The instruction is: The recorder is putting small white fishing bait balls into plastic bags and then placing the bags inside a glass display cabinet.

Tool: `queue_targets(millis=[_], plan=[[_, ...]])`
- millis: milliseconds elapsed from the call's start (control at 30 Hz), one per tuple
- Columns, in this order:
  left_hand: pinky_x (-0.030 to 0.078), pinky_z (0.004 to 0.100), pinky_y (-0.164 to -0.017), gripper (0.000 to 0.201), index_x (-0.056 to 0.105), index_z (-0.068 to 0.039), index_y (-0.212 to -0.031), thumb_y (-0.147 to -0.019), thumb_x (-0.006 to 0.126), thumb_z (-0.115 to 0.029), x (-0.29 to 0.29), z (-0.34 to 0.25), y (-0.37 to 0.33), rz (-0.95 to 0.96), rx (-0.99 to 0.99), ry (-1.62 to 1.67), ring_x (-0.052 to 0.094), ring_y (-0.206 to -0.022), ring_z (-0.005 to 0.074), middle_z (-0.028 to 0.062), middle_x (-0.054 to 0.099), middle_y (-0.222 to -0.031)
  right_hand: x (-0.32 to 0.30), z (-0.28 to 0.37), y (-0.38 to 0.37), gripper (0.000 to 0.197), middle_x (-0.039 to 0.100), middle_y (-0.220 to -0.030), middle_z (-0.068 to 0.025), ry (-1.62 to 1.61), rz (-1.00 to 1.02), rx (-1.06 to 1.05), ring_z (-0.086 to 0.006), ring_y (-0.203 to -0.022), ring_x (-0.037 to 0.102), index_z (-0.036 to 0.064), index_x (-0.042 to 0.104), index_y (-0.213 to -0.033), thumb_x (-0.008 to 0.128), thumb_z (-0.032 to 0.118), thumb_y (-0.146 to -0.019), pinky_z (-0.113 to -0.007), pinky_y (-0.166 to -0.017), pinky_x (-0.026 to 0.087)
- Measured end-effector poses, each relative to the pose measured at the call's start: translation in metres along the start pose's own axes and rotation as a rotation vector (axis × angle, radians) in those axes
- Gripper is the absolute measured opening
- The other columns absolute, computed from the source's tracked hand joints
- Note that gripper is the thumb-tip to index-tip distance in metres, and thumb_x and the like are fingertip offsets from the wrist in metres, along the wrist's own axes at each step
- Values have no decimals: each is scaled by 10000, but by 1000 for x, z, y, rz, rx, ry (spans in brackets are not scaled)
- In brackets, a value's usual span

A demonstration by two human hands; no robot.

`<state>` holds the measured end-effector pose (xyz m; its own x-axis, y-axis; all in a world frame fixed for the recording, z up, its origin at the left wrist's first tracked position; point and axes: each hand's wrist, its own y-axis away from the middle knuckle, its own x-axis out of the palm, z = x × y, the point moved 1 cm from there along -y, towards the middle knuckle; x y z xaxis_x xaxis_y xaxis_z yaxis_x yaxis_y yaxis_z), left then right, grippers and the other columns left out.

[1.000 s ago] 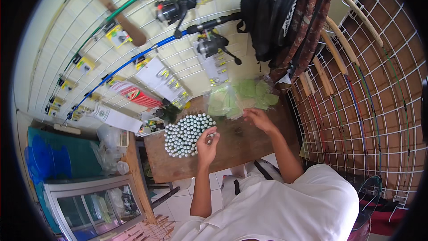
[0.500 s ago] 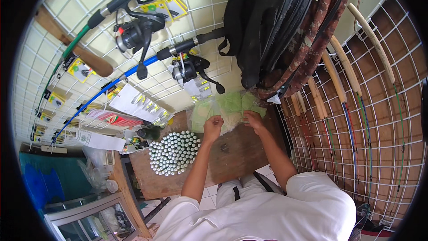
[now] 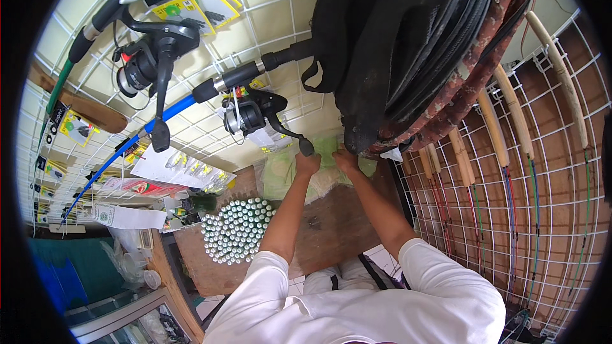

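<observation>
Pale green packets (image 3: 275, 171) lie along the worktop's (image 3: 331, 236) far edge, at the left hand (image 3: 308, 165) and right hand (image 3: 347, 161); finger closure cannot be determined. White-topped pieces (image 3: 236, 230) stand grouped near the left edge; packet handling appears unfinished.

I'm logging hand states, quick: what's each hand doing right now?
Left hand: at the green packets, partly hidden by the reel handle; grip cannot be told.
Right hand: at them too; grip unclear.

From far off, I see my left arm (image 3: 290, 216) and right arm (image 3: 380, 209) stretch out in front. My left hand (image 3: 308, 165) and right hand (image 3: 346, 160) are near each other, apart. I can't tell if they grip.
</observation>
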<state>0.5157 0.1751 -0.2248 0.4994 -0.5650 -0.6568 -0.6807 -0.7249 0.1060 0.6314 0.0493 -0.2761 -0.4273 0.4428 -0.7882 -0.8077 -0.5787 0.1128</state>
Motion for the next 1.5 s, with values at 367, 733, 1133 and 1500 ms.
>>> queue_targets(millis=[367,733,1133,1500], plan=[[549,419,-773,300,731,5,-914,-704,786,-203,-20,45,29,-24,-65,-91,696,-864,368,208,714,-901,-7,67,45,568,689,-1148,-163,-255,139,369,-284,-1029,668,24,641,-1227,800,234,-725,-374,-924,502],[515,312,-720,293,654,47,-1077,-830,732,-90,-62,19,101,135,-369,767,670,-838,195,118,707,-993,-47,81,99,294,663,-947,-57,-1013,508,458,-161,-814,645,20,640,-1140,702,76,-858,-312,-724,512],[532,248,-668,227,670,38,-1089,-918,690,-110,-117,4,186,180,-332,1116,667,-791,113,80,712,-969,-90,137,145,270,706,-1016,-106,-916,816,161,-161,-911,659,-61,688,-1071,729,125,-879,-312,-809,533],[582,310,-714,193,671,56,-1030,-943,653,-115,-188,-8,246,54,-302,1264,688,-811,148,101,707,-975,-94,195,181,284,716,-950,-93,-1037,940,122,-133,-872,636,-72,708,-1025,705,188,-910,-286,-815,493]])
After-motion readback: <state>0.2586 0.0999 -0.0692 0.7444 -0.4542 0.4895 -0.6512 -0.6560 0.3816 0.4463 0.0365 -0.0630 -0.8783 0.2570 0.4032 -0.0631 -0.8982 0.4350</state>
